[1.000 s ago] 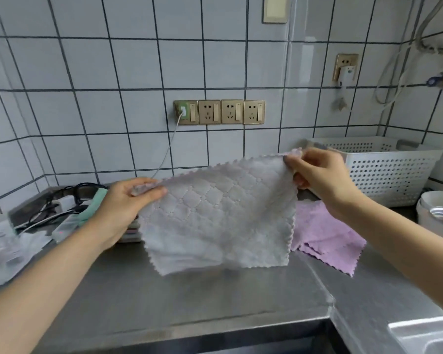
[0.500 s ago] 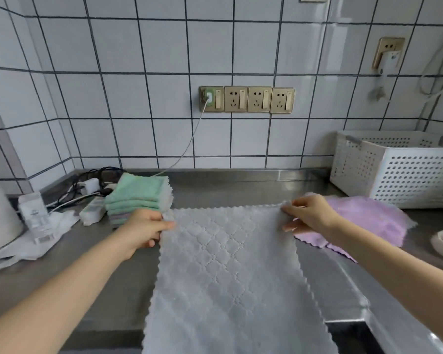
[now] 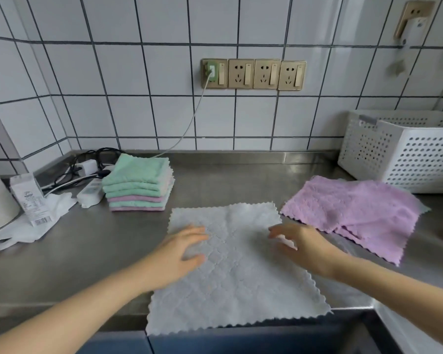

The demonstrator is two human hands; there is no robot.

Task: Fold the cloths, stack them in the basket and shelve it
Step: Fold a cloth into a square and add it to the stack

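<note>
step: smoothing grey cloth [image 3: 237, 272] flat, frame centre | left hand [image 3: 175, 256], right hand [image 3: 302, 247]: grip spread, flat | next: likely pinch an edge, fold over

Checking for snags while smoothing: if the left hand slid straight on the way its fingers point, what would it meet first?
Probably the right hand: the left hand points rightward across the white cloth, with only bare cloth between them.

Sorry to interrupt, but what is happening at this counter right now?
A person is folding cloths. Both hands, left hand and right hand, lie open on a pale grey cloth spread flat on the steel counter, not yet folded. A folded stack sits to the left, purple cloths wait on the right, beside the white basket.
</note>
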